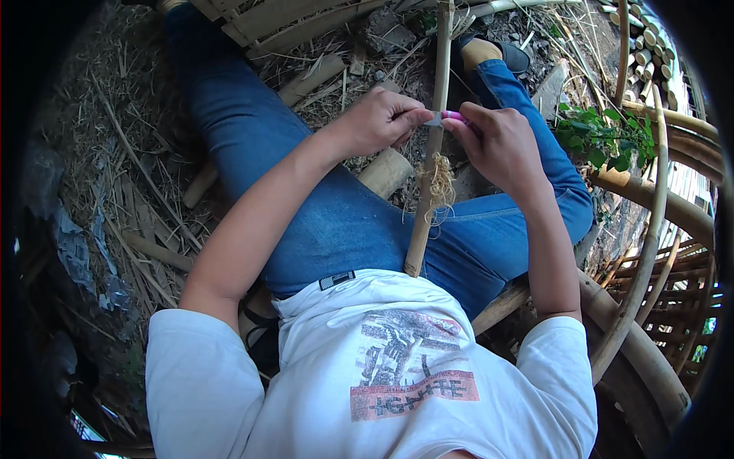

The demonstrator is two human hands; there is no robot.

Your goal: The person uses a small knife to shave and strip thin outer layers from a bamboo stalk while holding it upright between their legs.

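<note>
My left hand [381, 121] and my right hand [501, 145] meet in front of me over a bamboo pole [426, 199]. Held in my right fingers is a small slim pink thing [454, 115] with a pale, see-through end; its exact kind is too small to tell. The fingertips of my left hand are pinched at that pale end. Just below both hands, a tangle of straw-coloured fibre twine [438, 183] is wound around the pole. The pole leans between my legs, its near end close to my waist.
A short cut bamboo piece [386, 174] lies by my left thigh. Dry straw and sticks cover the ground. To the right are a leafy green plant [608, 136], curved bamboo poles [650, 206] and a stack of cut bamboo [646, 53]. Bamboo slats [287, 27] stand ahead.
</note>
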